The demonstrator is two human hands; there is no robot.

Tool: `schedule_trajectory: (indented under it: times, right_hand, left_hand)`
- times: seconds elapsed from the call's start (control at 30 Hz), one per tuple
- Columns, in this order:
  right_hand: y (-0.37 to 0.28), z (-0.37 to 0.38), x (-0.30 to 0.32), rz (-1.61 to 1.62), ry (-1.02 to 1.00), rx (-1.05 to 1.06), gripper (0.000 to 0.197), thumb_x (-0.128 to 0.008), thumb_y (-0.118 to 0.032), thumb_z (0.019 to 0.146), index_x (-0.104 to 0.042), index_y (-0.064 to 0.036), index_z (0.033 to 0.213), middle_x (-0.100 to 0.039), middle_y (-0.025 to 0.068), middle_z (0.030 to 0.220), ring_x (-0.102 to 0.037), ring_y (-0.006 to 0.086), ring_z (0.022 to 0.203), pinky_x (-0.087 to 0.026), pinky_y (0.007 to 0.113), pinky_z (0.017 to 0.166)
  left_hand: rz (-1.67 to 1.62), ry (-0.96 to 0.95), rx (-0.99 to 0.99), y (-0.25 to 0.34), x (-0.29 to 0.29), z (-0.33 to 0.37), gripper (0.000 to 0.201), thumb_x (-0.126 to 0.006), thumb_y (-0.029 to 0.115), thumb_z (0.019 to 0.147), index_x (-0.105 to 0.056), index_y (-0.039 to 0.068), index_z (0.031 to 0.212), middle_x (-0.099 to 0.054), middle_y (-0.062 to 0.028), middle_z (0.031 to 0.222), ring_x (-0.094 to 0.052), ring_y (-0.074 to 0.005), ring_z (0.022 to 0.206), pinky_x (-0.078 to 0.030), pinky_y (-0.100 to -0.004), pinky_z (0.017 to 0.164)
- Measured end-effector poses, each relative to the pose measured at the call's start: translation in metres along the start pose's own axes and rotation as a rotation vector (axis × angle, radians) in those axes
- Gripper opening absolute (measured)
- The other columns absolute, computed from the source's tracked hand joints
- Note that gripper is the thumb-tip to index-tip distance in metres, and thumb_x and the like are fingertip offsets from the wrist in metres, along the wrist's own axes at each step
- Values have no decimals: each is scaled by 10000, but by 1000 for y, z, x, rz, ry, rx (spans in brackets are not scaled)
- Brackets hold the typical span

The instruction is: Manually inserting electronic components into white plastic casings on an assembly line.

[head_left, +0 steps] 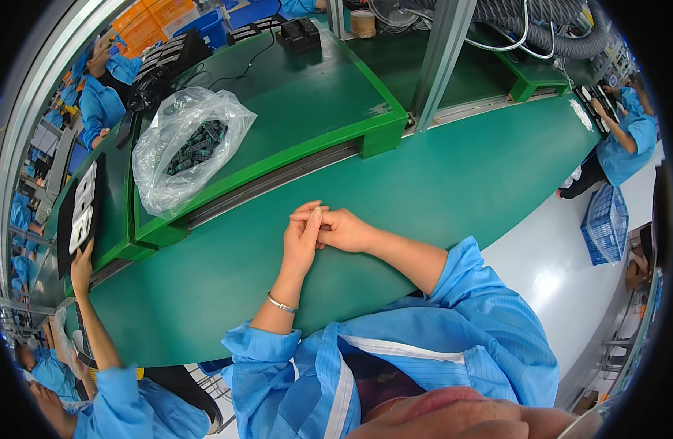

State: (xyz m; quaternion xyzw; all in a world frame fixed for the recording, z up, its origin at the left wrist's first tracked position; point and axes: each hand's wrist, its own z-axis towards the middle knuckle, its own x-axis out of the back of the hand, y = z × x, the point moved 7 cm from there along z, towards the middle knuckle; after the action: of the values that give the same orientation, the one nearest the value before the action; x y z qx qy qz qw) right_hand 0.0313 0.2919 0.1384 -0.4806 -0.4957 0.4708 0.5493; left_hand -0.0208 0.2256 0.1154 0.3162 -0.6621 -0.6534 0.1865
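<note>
Above the green bench, close in front of my body, my two hands are clasped together. My left hand, a silver bangle on its wrist, has its fingers closed against the other hand. From the right comes my right hand, its fingers curled in against the left. No part or tool shows in either hand, though the surfaces between the palms are hidden. Nearest beyond them, on a raised green platform, lies an open clear plastic bag containing many small dark parts.
At the left, a co-worker's hand touches a black tray with white pieces. Another person works at the far right end. A metal post rises behind the bench. A blue crate stands on the floor.
</note>
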Motion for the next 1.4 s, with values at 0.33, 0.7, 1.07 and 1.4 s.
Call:
schedule_trajectory:
  times: [0.33,0.7,1.07,1.4]
  right_hand:
    - [-2,-1,0,21,17,18,421,-512,-27,864,-511,-145,1269,-632,67,884,-618,124,688,-538,261,667]
    - [-4,0,0,-1,21,15,416,-512,-36,866,-512,-148,1267,-636,75,882,-619,127,683,-536,269,659]
    - [-4,0,0,-3,18,8,411,-517,-47,873,-511,-159,1268,-634,76,889,-623,129,693,-539,270,669]
    - [2,0,-1,22,3,-17,417,-511,-38,875,-508,-159,1274,-629,74,887,-621,128,702,-539,268,675]
  left_hand:
    - [-10,-7,-14,1,-1,0,400,-491,308,944,-458,-5,1190,-578,-103,1044,-526,-92,700,-422,-208,506]
    - [-8,-2,-9,1,0,0,423,-496,327,939,-454,-12,1189,-577,-102,1028,-514,-90,669,-411,-212,490]
    - [-6,-8,0,0,0,0,421,-496,325,939,-451,-8,1194,-576,-103,1046,-515,-90,680,-407,-209,492]
    - [-11,-4,-7,2,-1,0,412,-496,326,939,-456,-3,1184,-578,-101,1036,-516,-89,669,-405,-209,491]
